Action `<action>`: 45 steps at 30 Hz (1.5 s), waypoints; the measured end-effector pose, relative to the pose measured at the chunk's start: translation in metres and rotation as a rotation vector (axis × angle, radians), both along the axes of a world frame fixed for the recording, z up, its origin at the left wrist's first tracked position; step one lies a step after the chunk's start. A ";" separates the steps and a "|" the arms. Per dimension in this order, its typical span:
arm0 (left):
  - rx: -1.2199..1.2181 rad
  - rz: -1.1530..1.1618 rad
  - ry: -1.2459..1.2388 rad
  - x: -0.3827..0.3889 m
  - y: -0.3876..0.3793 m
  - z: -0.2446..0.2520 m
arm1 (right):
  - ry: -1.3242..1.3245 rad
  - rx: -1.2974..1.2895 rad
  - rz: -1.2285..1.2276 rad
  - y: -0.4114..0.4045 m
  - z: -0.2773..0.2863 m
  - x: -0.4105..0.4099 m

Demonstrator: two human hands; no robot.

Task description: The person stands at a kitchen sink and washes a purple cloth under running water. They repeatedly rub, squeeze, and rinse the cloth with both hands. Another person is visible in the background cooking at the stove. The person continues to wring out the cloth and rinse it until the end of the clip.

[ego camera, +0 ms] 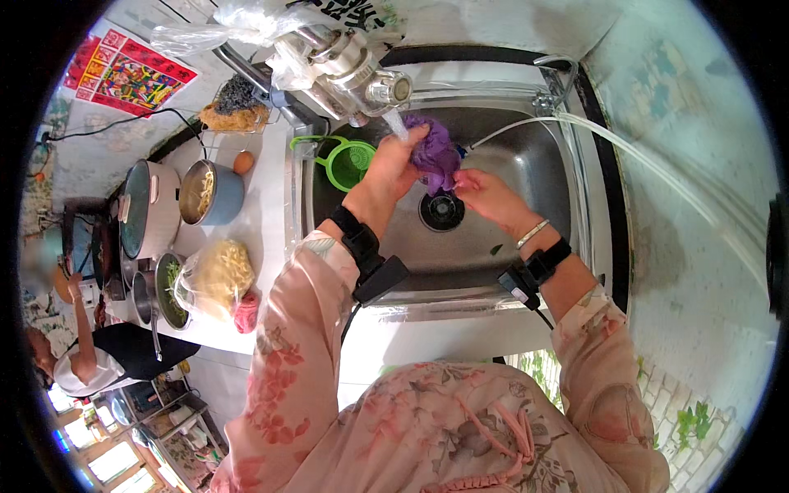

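Observation:
Over the stainless steel sink point(518, 246), my left hand point(394, 160) grips a crumpled purple cloth point(436, 154). Water runs from the faucet point(370, 80) onto that hand and the cloth's near edge. My right hand point(487, 194) pinches the cloth's lower corner between thumb and fingers. Below the cloth lies the dark sink drain point(441, 211). Left of my left hand, a green plastic strainer point(349, 165) rests in the sink.
On the left counter are a blue-grey pot with noodles point(212, 194), an egg point(243, 162), a lidded pot point(148, 209), a bag of noodles point(219, 277) and a pan of greens point(172, 289). A clear hose point(653, 157) crosses the sink's right rim. Another person point(80, 357) stands far left.

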State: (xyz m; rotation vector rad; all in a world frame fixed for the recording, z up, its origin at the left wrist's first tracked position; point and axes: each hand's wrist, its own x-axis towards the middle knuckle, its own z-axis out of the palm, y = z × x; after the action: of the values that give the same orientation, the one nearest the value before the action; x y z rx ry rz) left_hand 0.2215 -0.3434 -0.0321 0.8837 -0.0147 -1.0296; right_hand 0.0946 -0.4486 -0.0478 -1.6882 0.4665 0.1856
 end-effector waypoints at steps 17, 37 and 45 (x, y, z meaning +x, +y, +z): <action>0.059 0.292 0.042 -0.001 0.055 0.008 | 0.066 -1.344 0.930 0.044 0.036 0.088; 0.205 0.042 -0.112 -0.008 0.037 0.025 | 0.143 0.318 0.029 0.025 -0.001 0.049; 0.675 -0.129 -0.327 0.004 0.096 0.025 | 0.123 0.261 -0.101 0.033 -0.004 0.060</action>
State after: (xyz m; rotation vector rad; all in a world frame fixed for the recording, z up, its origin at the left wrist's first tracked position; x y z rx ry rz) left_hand 0.2259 -0.2478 -0.0074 1.6784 0.0018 -1.0103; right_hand 0.1551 -0.4151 -0.0522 -1.4001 0.5923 0.2654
